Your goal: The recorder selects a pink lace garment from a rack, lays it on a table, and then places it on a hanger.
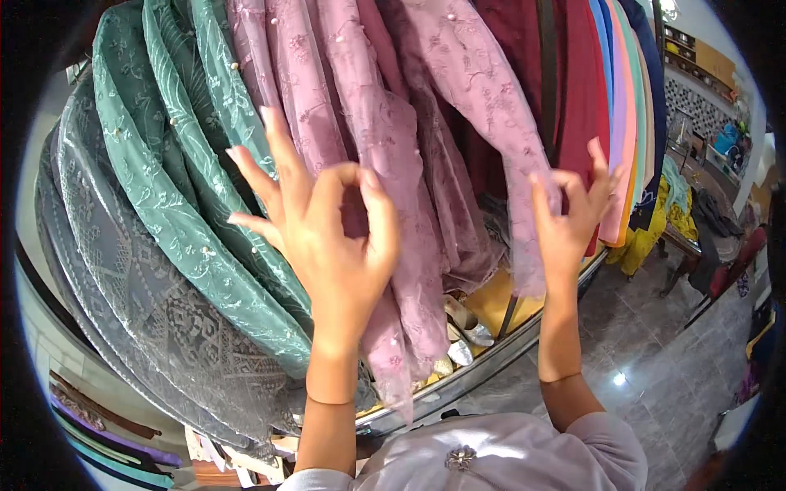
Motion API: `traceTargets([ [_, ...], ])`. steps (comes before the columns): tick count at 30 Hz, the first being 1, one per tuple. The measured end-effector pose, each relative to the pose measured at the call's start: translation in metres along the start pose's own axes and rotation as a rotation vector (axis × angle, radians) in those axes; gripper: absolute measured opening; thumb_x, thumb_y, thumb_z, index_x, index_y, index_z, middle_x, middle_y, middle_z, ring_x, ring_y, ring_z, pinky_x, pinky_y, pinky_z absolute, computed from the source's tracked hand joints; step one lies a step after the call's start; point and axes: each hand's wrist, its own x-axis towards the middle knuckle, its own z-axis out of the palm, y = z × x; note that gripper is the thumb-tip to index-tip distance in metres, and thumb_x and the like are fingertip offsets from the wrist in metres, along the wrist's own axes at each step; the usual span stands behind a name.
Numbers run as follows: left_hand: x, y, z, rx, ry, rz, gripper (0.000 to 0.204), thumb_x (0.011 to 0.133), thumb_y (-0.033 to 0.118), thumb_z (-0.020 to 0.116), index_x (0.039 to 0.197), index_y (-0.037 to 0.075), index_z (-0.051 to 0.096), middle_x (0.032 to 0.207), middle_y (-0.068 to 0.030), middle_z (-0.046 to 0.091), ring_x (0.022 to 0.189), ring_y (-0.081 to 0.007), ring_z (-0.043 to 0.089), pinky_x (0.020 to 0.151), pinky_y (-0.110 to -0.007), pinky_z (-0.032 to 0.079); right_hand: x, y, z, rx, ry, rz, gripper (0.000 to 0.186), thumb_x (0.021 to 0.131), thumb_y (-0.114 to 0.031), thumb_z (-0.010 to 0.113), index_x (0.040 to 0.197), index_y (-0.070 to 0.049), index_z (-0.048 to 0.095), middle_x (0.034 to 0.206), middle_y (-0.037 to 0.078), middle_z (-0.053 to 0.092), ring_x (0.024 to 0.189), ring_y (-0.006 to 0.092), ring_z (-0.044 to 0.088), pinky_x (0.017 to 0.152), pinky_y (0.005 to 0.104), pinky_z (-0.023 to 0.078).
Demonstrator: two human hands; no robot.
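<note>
1. By the left hand [336,229], a ring is formed with thumb and forefinger, tips meeting or nearly so; the other three fingers are fanned out. Whether any cloth is pinched there cannot be told.
2. By the right hand [571,214], a sheer pink embroidered fabric with small pearl-like beads [483,78] appears to be pinched by its edge between thumb and forefinger; the remaining fingers are raised.
3. The pink fabric is hung in long folds in front of and between both hands, its loose lower end reaching below the right fingers.
4. The thin cloth could be snagged or torn, it is judged, if a bead or stitched motif were caught by a nail; a light pinch could also be lost through slipperiness.
5. The left side is crowded: glossy green embroidered fabric with pale leaf patterns [196,237] is hung behind the spread fingers, grey patterned lace [155,270] beyond it.
6. Below, silvery shoes [461,354] are set on a yellow shelf surface [490,309], bordered by a metal edge [495,352] on which a trailing hem could be caught if lowered.
7. More open room is offered to the lower right, above the grey tiled floor [655,352].
</note>
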Motion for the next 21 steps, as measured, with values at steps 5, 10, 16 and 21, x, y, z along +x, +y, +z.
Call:
traceTargets([
  [5,-0.029,-0.001,0.015,0.048,-0.141,-0.027,0.009,0.074,0.016,0.058,0.077,0.007,0.061,0.144,-0.0216,0.023,0.133,-0.0489,0.005,0.087,-0.076,-0.005,-0.046,-0.056,-0.024,0.249,-0.324,-0.169,0.013,0.072,-0.023,0.072,0.071,-0.013,0.063,0.138,0.013,0.035,0.132,0.0489,0.011,0.098,0.0691,0.000],
  [10,-0.033,0.012,0.023,0.012,-0.118,-0.064,0.018,0.078,0.028,0.062,0.081,0.010,0.063,0.145,-0.0239,0.017,0.133,-0.0498,0.000,0.086,-0.076,-0.008,-0.059,-0.057,-0.022,0.285,-0.376,-0.199,0.005,0.073,-0.019,0.068,0.076,-0.016,0.065,0.138,0.012,0.034,0.130,0.0516,0.012,0.097,0.0686,-0.003],
  [16,-0.039,-0.007,0.031,0.187,-0.110,-0.078,0.020,0.078,0.028,0.060,0.088,0.012,0.066,0.145,-0.0241,0.015,0.133,-0.0501,-0.001,0.087,-0.075,-0.010,-0.062,-0.056,-0.007,0.401,-0.412,-0.192,0.010,0.073,-0.020,0.068,0.083,-0.018,0.069,0.140,0.016,0.031,0.131,0.0507,0.009,0.098,0.0674,-0.005],
  [21,-0.041,0.001,0.034,0.145,-0.090,-0.074,0.024,0.076,0.034,0.063,0.086,0.013,0.066,0.145,-0.0239,0.016,0.134,-0.0481,-0.001,0.086,-0.074,-0.014,-0.015,-0.024,0.042,0.053,-0.248,-0.169,0.045,0.075,-0.042,0.063,0.113,-0.016,0.060,0.145,0.021,0.016,0.131,0.0523,0.003,0.092,0.0735,-0.002],
])
